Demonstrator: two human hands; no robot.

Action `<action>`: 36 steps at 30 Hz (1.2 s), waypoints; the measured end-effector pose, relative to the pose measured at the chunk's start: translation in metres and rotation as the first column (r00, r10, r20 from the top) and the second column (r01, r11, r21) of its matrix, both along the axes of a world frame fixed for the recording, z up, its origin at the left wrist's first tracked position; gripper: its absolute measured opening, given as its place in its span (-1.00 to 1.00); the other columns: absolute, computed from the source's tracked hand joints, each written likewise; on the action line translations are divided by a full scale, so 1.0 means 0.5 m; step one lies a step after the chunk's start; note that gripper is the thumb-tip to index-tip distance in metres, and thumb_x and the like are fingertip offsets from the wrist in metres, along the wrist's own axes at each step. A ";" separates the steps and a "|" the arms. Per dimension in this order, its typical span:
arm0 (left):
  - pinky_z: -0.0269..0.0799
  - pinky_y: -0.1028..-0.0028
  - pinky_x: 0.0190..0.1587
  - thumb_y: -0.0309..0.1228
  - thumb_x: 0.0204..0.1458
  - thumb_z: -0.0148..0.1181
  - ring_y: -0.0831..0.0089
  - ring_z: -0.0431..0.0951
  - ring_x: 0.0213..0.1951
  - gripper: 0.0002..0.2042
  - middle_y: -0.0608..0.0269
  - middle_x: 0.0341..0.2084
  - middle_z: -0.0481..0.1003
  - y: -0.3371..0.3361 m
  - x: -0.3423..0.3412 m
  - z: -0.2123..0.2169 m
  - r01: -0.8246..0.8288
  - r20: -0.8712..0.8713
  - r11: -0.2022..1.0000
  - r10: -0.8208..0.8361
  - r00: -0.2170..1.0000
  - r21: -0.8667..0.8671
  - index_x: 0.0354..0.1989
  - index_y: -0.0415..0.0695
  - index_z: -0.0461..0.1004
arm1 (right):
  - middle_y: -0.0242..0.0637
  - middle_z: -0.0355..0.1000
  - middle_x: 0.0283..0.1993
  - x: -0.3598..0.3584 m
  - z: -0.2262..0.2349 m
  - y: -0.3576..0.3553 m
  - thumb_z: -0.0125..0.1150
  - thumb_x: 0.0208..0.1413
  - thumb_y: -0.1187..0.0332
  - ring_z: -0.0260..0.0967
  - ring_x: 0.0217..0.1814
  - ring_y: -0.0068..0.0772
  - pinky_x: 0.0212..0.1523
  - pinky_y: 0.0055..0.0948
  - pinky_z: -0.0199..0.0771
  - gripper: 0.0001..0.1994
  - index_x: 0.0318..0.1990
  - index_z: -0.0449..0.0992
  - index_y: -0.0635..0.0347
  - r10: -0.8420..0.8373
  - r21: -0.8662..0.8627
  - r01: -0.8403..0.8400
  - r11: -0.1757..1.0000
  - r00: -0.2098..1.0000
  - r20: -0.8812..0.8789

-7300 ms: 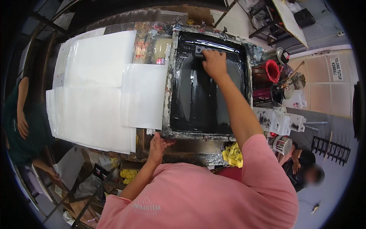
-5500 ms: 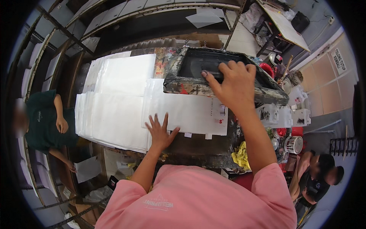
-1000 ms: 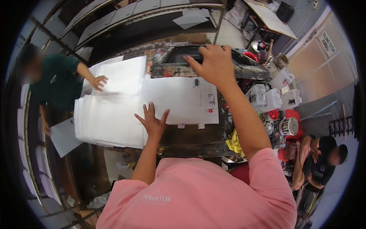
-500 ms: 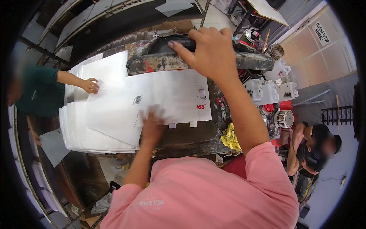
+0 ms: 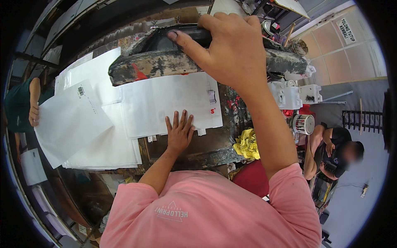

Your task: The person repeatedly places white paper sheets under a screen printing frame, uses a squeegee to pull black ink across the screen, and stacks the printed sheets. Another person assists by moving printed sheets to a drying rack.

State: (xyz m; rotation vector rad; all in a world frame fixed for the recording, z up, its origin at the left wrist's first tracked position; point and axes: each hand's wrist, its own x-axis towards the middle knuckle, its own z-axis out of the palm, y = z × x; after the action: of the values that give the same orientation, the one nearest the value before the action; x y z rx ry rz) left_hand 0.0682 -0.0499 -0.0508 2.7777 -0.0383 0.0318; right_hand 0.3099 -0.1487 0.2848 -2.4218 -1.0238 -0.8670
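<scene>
Head view, and the right hand point(image 5: 237, 53) is clamped on the near side of the stained frame point(image 5: 165, 66), tilted up over the table point(image 5: 228, 99); left hand point(image 5: 178, 135), fingers apart, rests on the white sheet point(image 5: 161, 99) below, while a co-worker's hand point(image 5: 34, 114) grips a printed sheet point(image 5: 70, 124)

Your head-worn left fisheye looks steeply down and forward from close above the tabletop point(image 5: 219, 144), which crosses the frame's middle, with your pink shirt point(image 5: 211, 211) filling the lower centre.
</scene>
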 end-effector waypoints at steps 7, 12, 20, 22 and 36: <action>-0.31 -0.43 0.54 0.00 0.42 0.04 -0.12 0.04 0.61 -0.42 0.04 0.61 0.11 -0.002 -0.016 -0.028 -0.028 0.073 1.000 0.028 0.997 -0.006 0.57 0.18 0.27 | -0.21 0.60 -0.36 -0.030 -0.027 -0.007 0.24 0.20 -0.34 0.56 -0.20 -0.14 -0.04 -0.06 0.23 -0.35 -0.29 0.74 0.18 0.017 -0.020 -0.017 1.000 0.999 0.038; -0.03 -0.11 0.58 -0.08 0.43 0.11 -0.19 0.10 0.57 -0.30 -0.21 0.58 0.08 -0.001 0.006 0.136 -0.118 0.138 0.879 0.202 0.970 -0.462 0.62 -0.13 0.10 | -0.21 0.58 -0.37 -0.038 -0.032 -0.012 0.23 0.23 -0.31 0.56 -0.24 -0.11 -0.08 -0.06 0.25 -0.40 -0.28 0.69 0.13 -0.003 -0.054 0.004 0.999 1.000 0.020; -0.10 -0.07 0.61 0.14 0.34 0.16 -0.24 0.06 0.58 -0.08 -0.29 0.58 0.06 0.046 -0.048 0.239 -0.143 0.021 0.943 0.156 0.987 -0.301 0.63 -0.27 -0.02 | -0.25 0.51 -0.32 -0.135 -0.133 -0.046 0.32 0.17 -0.22 0.44 -0.19 -0.17 -0.05 -0.10 0.22 -0.47 -0.19 0.62 0.15 0.028 -0.048 -0.022 0.999 0.993 0.115; -0.36 -0.15 0.62 0.40 0.14 0.18 -0.24 -0.12 0.63 0.10 -0.33 0.60 -0.03 0.006 -0.079 0.142 -0.100 -0.105 0.992 0.091 0.990 -0.083 0.63 -0.23 0.02 | -0.26 0.53 -0.34 -0.118 -0.109 -0.035 0.33 0.17 -0.22 0.46 -0.21 -0.17 -0.04 -0.08 0.22 -0.47 -0.21 0.63 0.16 0.040 -0.019 -0.039 0.999 0.994 0.099; 0.09 -0.03 0.59 0.58 0.13 -0.05 -0.12 0.14 0.55 0.32 -0.35 0.53 0.05 0.076 -0.046 0.419 -0.024 -0.288 -0.735 0.235 0.928 -0.678 0.62 -0.36 -0.45 | -0.12 0.50 -0.05 -0.192 -0.167 -0.082 0.37 0.16 -0.14 0.39 0.08 -0.06 0.11 -0.05 0.28 -0.38 0.13 0.52 0.22 -0.016 -0.258 -0.051 0.965 0.968 -0.251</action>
State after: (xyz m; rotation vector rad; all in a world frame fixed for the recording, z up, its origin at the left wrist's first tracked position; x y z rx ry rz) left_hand 0.0452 -0.0118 0.1586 0.3858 0.3490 0.2144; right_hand 0.2141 -0.1899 0.2013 -2.6493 -1.1178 -0.4221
